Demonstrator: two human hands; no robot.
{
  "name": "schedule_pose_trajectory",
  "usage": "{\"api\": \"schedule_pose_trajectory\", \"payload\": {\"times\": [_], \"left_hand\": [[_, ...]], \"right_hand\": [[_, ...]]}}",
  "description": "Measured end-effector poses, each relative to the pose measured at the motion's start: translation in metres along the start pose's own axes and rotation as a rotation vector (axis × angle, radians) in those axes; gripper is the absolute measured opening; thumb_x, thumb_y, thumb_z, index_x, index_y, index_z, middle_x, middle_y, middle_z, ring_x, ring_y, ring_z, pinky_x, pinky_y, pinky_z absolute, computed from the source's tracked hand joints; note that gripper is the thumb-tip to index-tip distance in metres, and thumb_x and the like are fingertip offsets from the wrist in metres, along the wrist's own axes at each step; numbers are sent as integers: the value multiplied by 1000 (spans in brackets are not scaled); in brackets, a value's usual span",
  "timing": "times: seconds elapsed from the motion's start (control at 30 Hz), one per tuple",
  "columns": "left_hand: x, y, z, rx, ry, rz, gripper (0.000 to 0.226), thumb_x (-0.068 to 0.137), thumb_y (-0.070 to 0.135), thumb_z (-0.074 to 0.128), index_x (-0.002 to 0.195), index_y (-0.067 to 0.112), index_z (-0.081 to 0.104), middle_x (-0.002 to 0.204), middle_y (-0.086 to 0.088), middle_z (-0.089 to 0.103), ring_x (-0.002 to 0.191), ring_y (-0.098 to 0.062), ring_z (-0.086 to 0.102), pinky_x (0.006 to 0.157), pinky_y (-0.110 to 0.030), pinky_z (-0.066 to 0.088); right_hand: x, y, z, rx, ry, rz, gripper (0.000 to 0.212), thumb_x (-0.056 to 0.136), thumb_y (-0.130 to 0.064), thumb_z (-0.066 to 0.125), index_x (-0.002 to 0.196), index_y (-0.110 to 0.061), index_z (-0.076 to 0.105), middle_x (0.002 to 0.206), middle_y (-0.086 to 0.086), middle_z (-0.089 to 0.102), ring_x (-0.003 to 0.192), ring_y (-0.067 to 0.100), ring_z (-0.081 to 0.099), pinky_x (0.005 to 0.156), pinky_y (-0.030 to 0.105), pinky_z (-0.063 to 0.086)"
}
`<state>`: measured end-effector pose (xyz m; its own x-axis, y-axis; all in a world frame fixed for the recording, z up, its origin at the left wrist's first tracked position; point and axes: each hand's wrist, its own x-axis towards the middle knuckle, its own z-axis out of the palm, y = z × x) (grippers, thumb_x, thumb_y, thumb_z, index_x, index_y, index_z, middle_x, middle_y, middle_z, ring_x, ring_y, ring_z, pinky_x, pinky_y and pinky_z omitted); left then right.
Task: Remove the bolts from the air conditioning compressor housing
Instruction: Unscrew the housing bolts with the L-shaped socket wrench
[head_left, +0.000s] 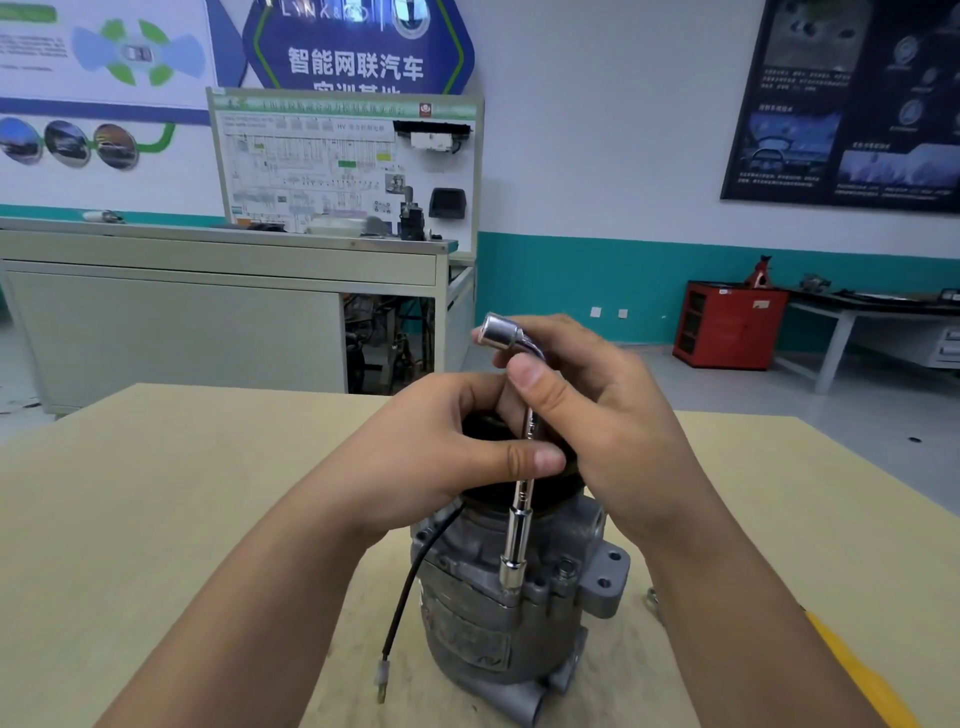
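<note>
**Desk:** What sits nearest the lens?

**Field:** Lower centre, a grey compressor (483, 623) stands upright on the tan tabletop (156, 493), with a black wire (410, 587) hanging down its left side. An L-shaped socket wrench (513, 551) rises from the housing, its socket set down on the rim. A bolt (564, 569) shows just right of it.

**Desk:** And the hands?

**Field:** The left hand (452, 447) has its grip closed on the wrench's shaft, thumb across it, above the black pulley (550, 496). The right hand (592, 410) wraps its grip round the wrench's upper bend.

**Desk:** Behind them?

**Field:** A grey cabinet (208, 306) carrying a display board (343, 161) stands at centre left. A red cabinet (727, 325) is at right, against the teal-banded wall (597, 156).
</note>
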<state>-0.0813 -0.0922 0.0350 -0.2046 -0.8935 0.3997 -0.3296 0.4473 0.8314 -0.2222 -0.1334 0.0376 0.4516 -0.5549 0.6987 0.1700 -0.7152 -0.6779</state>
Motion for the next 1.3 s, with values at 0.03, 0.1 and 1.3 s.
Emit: {"api": "schedule_pose_trajectory", "payload": {"times": [0.03,0.1,1.3], "left_hand": [[0,-1,0,0,-3,1,41,68,27,74,92,-4,63,97,-18,69,93,-28,68,91,-44,50],[0,-2,-2,-20,-18,-4,22,69,25,73,83,9,68,91,-13,71,87,-21,69,83,-37,55],[-2,-1,0,-3,4,-8,39,69,29,72,92,-2,63,96,-3,73,95,-18,68,92,-39,51]], "right_hand": [[-1,0,-1,26,1,-6,24,84,-26,54,99,-40,65,95,-17,63,97,4,58,84,18,42],[-2,1,-3,83,0,-31,26,84,-20,54,95,-40,66,94,-17,66,95,4,59,84,19,44],[2,0,-4,257,94,15,14,89,-25,52,98,-22,62,83,-2,67,74,10,64,67,27,55]]}}
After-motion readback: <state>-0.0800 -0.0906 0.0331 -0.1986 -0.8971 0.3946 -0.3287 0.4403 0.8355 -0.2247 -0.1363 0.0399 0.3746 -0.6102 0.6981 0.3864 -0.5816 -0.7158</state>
